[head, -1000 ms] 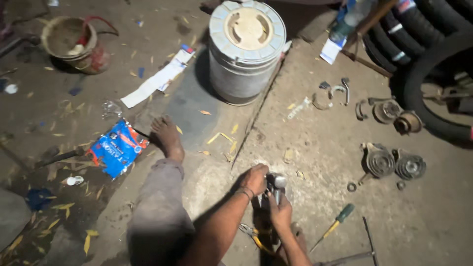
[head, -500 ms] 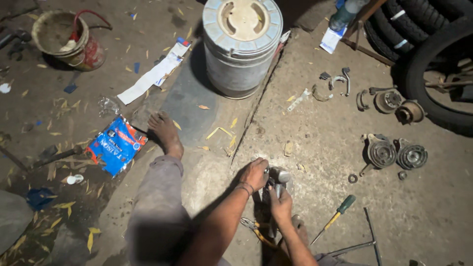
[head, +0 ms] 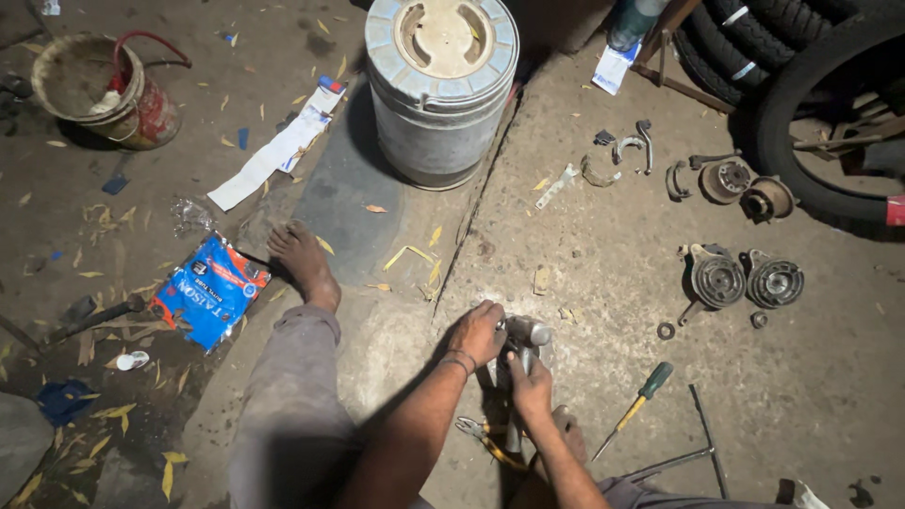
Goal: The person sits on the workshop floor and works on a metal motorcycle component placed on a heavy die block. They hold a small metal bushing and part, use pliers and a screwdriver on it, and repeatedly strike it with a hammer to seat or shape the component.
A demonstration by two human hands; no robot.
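Seated on a concrete workshop floor (head: 603, 283): left hand (head: 476, 332) wrapped over a small metal cylindrical part (head: 524, 332), right hand (head: 530, 385) clamped around its lower end, near the floor's lower edge. Beside them, pliers (head: 485, 438) and a green-handled screwdriver (head: 633, 407); beyond, a metal drum (head: 441, 90).

1. A blue pouch (head: 209, 290) with white and red print is lying flat on the floor, just left of the bare foot (head: 300, 256).
2. A long white paper strip (head: 278, 151) with a red-blue end is lying left of the drum (head: 441, 90).
3. A white-blue label (head: 614, 68) is lying near the floor's far edge, right of the drum.
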